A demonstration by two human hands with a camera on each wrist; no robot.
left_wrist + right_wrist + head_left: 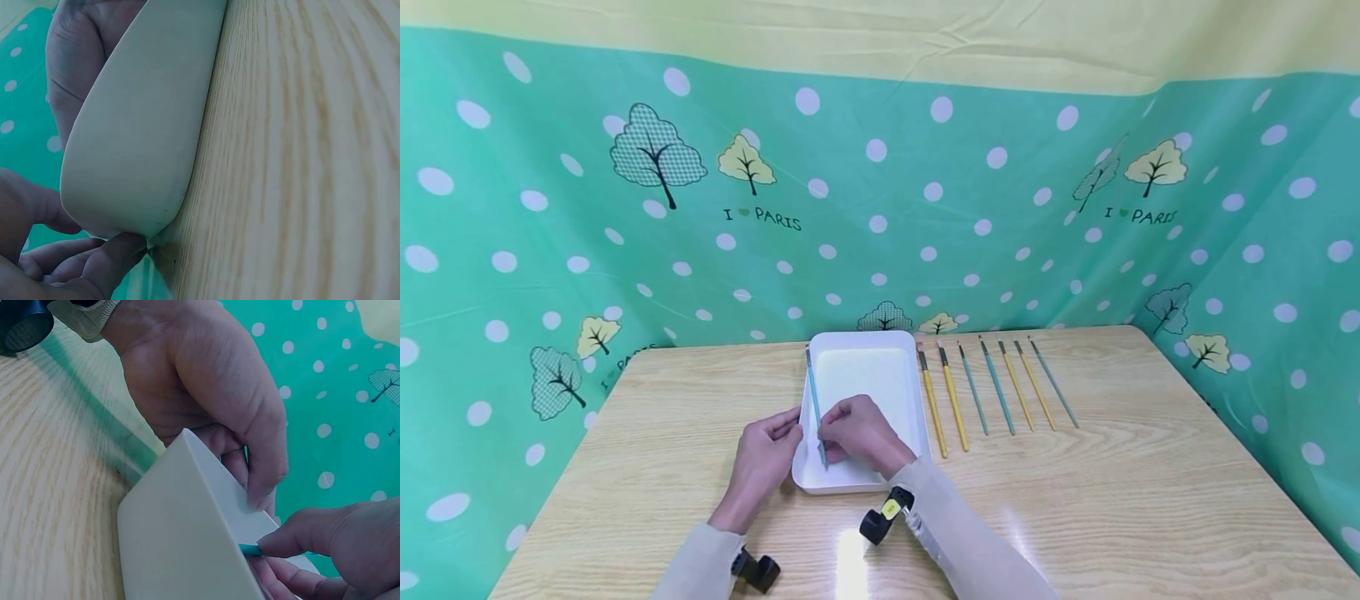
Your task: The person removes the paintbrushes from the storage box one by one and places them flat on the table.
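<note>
A white rectangular tray (867, 343) lies on the table, its long sides running away from me. My left hand (765, 457) holds the tray's left side; in the left wrist view its thumb is at the rim and its fingers (115, 259) are low against the outer wall. My right hand (863, 435) is over the tray's inside and pinches a thin teal paintbrush (814, 392) near its handle end. The brush lies along the tray's left wall, bristle end at the far left corner. In the right wrist view, the teal handle (250, 550) shows between thumb and fingers.
Right of the tray lies a row of several paintbrushes, yellow ones (953, 398) and teal ones (997, 387), bristles pointing away. The wooden table (1150, 500) backs onto a green dotted curtain (850, 250).
</note>
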